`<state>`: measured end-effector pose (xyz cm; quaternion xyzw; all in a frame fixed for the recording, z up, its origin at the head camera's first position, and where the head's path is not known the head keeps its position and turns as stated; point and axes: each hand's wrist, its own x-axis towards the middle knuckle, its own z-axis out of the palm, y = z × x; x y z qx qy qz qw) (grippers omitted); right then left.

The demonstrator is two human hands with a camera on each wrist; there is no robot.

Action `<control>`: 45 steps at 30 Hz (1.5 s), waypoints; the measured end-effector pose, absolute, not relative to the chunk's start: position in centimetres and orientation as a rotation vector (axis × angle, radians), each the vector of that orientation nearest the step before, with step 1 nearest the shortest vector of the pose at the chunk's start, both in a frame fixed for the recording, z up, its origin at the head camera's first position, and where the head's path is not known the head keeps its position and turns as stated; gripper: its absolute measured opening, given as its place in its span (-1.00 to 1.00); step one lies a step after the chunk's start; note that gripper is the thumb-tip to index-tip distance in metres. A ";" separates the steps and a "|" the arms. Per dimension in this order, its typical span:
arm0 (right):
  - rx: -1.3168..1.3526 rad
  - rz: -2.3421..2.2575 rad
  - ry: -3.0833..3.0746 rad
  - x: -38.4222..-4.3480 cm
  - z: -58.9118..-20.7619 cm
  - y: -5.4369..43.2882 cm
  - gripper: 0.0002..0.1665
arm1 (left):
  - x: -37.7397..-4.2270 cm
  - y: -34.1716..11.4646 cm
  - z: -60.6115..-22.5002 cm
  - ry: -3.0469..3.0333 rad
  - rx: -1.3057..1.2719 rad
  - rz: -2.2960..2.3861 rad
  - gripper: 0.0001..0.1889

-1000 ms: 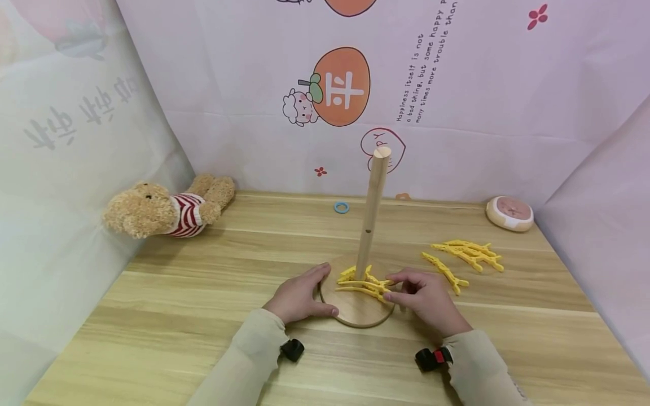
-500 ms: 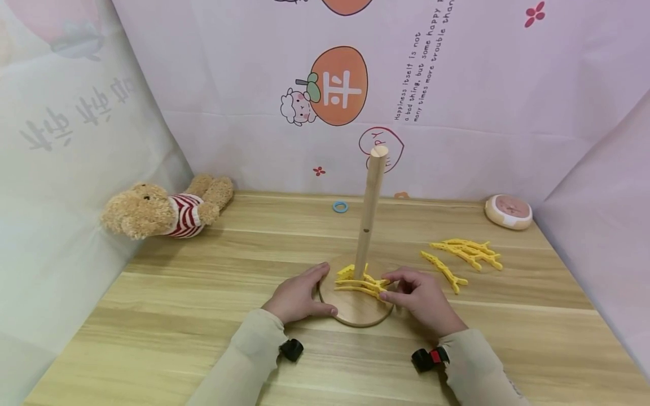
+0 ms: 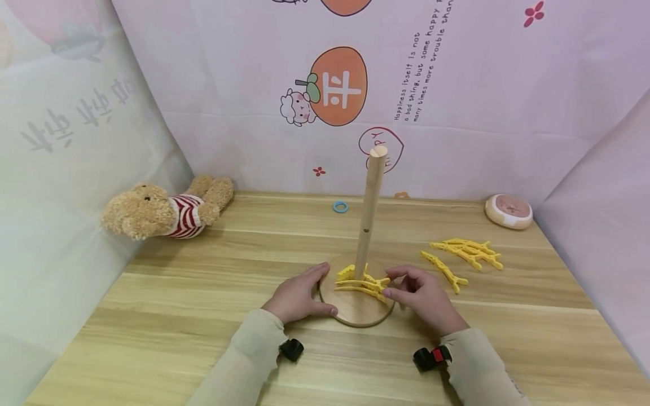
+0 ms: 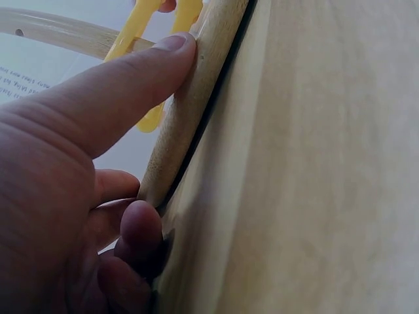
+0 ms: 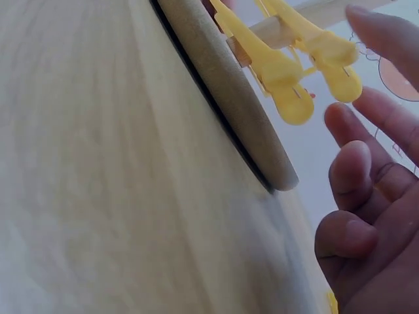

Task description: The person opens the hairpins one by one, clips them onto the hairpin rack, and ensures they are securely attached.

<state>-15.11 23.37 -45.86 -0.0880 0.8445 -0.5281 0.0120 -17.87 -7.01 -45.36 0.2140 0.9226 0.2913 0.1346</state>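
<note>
A round wooden base (image 3: 355, 313) with an upright wooden post (image 3: 370, 208) stands on the table. Yellow alligator hair clips (image 3: 363, 286) are gathered at the foot of the post; whether they bite on it I cannot tell. My left hand (image 3: 302, 296) holds the base's left edge, its thumb (image 4: 157, 62) laid on the rim (image 4: 196, 85). My right hand (image 3: 421, 296) is beside the clips' handle ends. In the right wrist view, its thumb and fingers are spread apart, and a gap separates them from two clip handles (image 5: 288, 85).
More yellow clips (image 3: 467, 252) lie on the table to the right, with a single clip (image 3: 444, 272) nearer the base. A blue ring (image 3: 340, 207) lies behind the post. A teddy bear (image 3: 167, 211) is at the left, a round pinkish object (image 3: 509, 211) at the back right.
My right thumb and fingers have let go of the clip's handles and drawn slightly to the right. The left hand, base and clips look unmoved.
</note>
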 end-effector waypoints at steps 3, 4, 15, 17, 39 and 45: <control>-0.234 -1.677 2.676 -15.3 -45.9 23.9 -0.54 | -17.9 -7.0 -45.4 2.675 0.627 0.843 0.06; -0.222 -1.687 2.698 -15.3 -45.9 24.2 -0.56 | -17.9 -7.0 -45.4 2.677 0.630 0.843 0.06; -0.026 -1.625 2.899 -15.7 -45.5 27.6 -0.52 | -17.9 -7.1 -45.4 2.672 0.622 0.841 0.06; 0.019 -1.645 2.926 -15.7 -45.4 28.4 -0.53 | -17.9 -7.0 -45.3 2.672 0.621 0.843 0.06; 0.409 -1.470 3.015 -15.4 -46.2 35.8 -0.27 | -17.8 -7.3 -45.4 2.665 0.589 0.878 0.07; 0.442 -1.369 2.985 -15.4 -46.6 36.4 -0.21 | -17.8 -7.1 -45.3 2.657 0.598 0.879 0.07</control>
